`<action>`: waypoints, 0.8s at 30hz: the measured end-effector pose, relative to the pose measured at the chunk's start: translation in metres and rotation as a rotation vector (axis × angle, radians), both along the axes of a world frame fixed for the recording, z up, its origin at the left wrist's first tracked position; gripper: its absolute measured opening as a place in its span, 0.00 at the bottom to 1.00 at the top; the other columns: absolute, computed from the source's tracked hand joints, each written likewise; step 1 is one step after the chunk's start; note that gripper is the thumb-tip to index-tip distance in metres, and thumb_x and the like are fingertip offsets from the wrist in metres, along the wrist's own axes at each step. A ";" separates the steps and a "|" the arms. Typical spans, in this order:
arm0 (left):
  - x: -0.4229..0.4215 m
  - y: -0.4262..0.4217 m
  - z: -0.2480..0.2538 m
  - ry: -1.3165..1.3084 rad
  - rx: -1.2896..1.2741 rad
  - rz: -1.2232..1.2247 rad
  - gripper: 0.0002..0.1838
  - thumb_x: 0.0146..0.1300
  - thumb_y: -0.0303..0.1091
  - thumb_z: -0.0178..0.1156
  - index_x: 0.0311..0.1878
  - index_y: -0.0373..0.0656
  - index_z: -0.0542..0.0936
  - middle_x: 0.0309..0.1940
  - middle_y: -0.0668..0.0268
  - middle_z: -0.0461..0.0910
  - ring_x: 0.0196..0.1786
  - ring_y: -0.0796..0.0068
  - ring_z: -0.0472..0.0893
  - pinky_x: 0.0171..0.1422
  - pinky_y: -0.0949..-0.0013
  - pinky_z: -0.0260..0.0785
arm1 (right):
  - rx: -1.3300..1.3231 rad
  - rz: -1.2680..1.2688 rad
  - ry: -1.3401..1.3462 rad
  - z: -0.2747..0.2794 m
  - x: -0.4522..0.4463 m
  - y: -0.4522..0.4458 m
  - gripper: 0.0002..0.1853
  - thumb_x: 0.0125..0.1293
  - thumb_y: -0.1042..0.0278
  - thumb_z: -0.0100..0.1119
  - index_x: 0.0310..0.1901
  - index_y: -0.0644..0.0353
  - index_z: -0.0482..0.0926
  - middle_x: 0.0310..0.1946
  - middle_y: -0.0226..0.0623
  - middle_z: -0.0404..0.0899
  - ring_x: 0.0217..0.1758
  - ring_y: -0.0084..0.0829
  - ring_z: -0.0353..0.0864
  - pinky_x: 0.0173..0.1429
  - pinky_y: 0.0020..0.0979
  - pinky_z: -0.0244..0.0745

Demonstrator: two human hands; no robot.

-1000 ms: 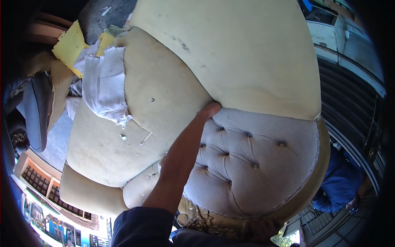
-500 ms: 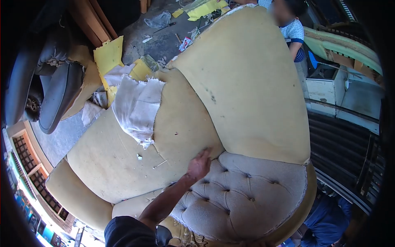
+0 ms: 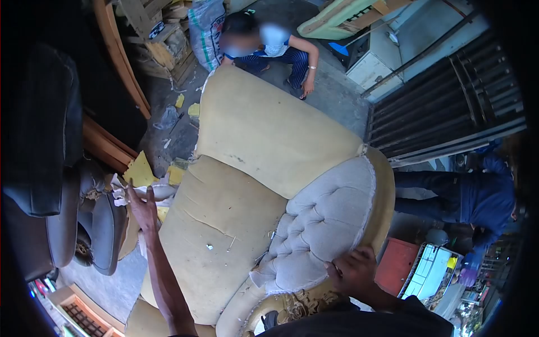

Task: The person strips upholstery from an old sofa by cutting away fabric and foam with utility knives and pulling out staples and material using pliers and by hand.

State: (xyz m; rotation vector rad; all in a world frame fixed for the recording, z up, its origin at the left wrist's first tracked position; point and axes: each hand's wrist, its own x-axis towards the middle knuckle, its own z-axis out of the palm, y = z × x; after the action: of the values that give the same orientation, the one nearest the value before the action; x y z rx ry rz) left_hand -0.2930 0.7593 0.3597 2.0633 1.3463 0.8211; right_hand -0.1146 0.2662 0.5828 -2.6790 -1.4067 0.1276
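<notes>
My left hand [image 3: 144, 212] spreads at white cloth [image 3: 163, 192], my right hand [image 3: 356, 272] half-curls by the tufted armrest [image 3: 321, 218]; I can't tell either grip. The far striped sack's [image 3: 205, 33] contents are hidden.

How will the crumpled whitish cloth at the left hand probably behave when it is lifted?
The crumpled whitish cloth will probably hang floppy, since it bunches in soft folds at the left hand. It is likely light for its size, as its edges look thin. It seems unlikely to roll, because its shape is irregular, not round.
</notes>
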 end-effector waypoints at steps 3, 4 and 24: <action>0.023 -0.101 0.021 -0.171 -0.233 -0.261 0.28 0.73 0.35 0.61 0.74 0.41 0.68 0.64 0.42 0.76 0.65 0.57 0.78 0.62 0.62 0.73 | 0.178 -0.025 -0.064 -0.011 -0.006 -0.008 0.12 0.58 0.64 0.68 0.20 0.52 0.78 0.18 0.29 0.79 0.24 0.32 0.79 0.51 0.38 0.70; 0.037 -0.149 0.039 -0.280 -0.438 -0.299 0.28 0.74 0.34 0.60 0.74 0.42 0.69 0.66 0.44 0.75 0.67 0.59 0.77 0.63 0.63 0.72 | 0.242 -0.043 -0.061 -0.016 -0.006 -0.011 0.11 0.58 0.65 0.69 0.21 0.54 0.78 0.16 0.30 0.77 0.23 0.32 0.78 0.49 0.37 0.70; 0.058 -0.334 0.155 -0.137 -0.592 -0.582 0.28 0.80 0.49 0.48 0.67 0.32 0.75 0.63 0.49 0.79 0.66 0.58 0.78 0.69 0.62 0.68 | 0.907 0.061 0.119 -0.021 0.003 -0.047 0.10 0.60 0.69 0.70 0.22 0.56 0.81 0.14 0.28 0.72 0.18 0.29 0.74 0.45 0.33 0.72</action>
State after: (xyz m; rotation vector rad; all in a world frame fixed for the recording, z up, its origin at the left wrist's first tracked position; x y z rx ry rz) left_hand -0.2350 0.4255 0.5142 1.7312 0.7212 0.2546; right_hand -0.1118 0.2188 0.5615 -1.8465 -1.1237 -0.2773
